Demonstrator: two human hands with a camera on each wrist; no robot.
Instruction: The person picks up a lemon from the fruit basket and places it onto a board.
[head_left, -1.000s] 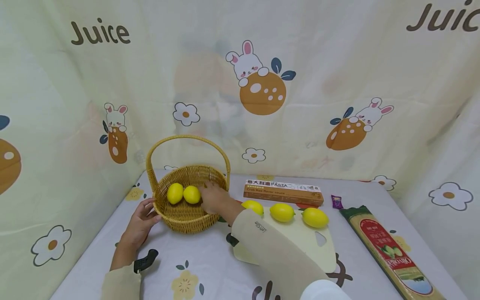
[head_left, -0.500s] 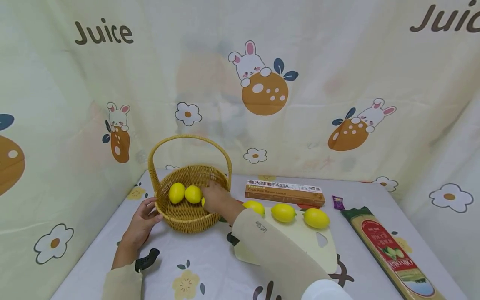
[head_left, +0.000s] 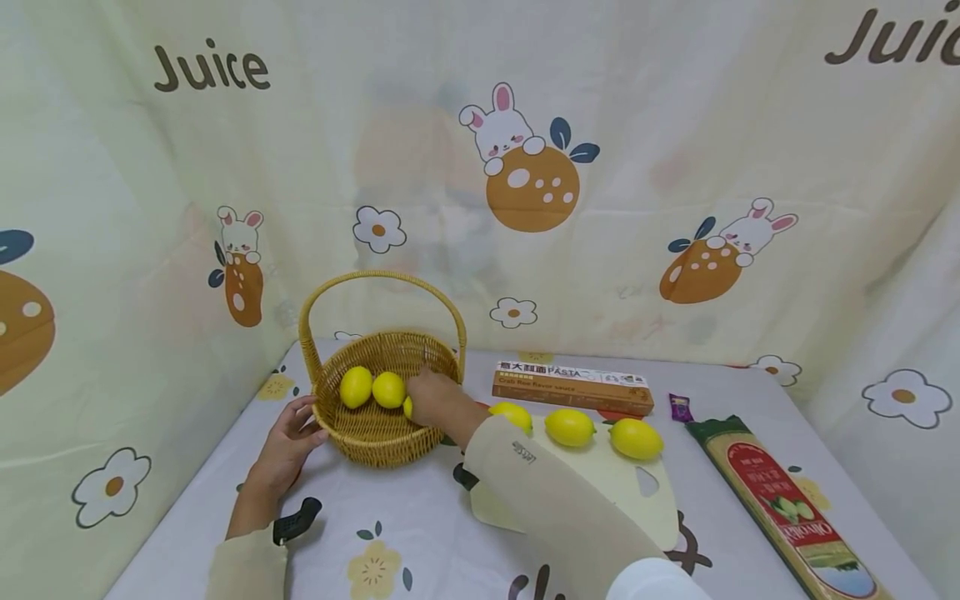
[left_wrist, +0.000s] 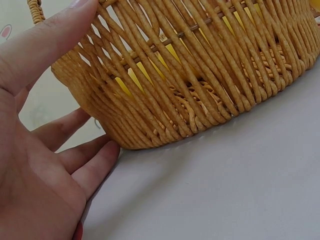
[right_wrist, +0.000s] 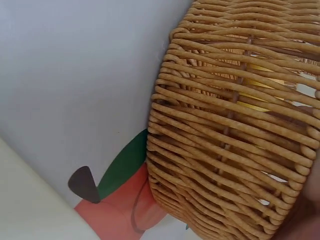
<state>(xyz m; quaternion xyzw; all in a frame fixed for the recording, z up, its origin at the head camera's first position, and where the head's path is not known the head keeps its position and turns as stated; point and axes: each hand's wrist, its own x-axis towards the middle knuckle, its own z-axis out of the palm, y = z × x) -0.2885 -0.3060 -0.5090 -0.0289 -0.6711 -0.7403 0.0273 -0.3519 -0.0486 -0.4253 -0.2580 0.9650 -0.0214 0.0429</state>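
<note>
1. We see a wicker basket (head_left: pixel 378 417) standing on the table's left half, its arched handle upright, with two lemons (head_left: pixel 372 389) lying side by side on its floor.
2. A third lemon (head_left: pixel 407 407) sits just right of those two, inside the basket, mostly hidden under our right hand (head_left: pixel 431 398); only a yellow sliver shows.
3. The right hand reaches over the basket's right rim, fingers curled down around that third lemon.
4. Our left hand (head_left: pixel 288 443) rests against the basket's near-left wall, fingers straight and slightly spread; the left wrist view shows the thumb (left_wrist: pixel 42 42) flat on the weave and the other fingers touching the base.
5. Right of the basket, three more lemons (head_left: pixel 570 427) lie in a row on a pale cutting board (head_left: pixel 622 492).
6. Beyond them lies a long pasta box (head_left: pixel 572 387); a spaghetti packet (head_left: pixel 780 508) lies at the far right.
7. A cloth with flower prints (head_left: pixel 375 533) covers the table.
</note>
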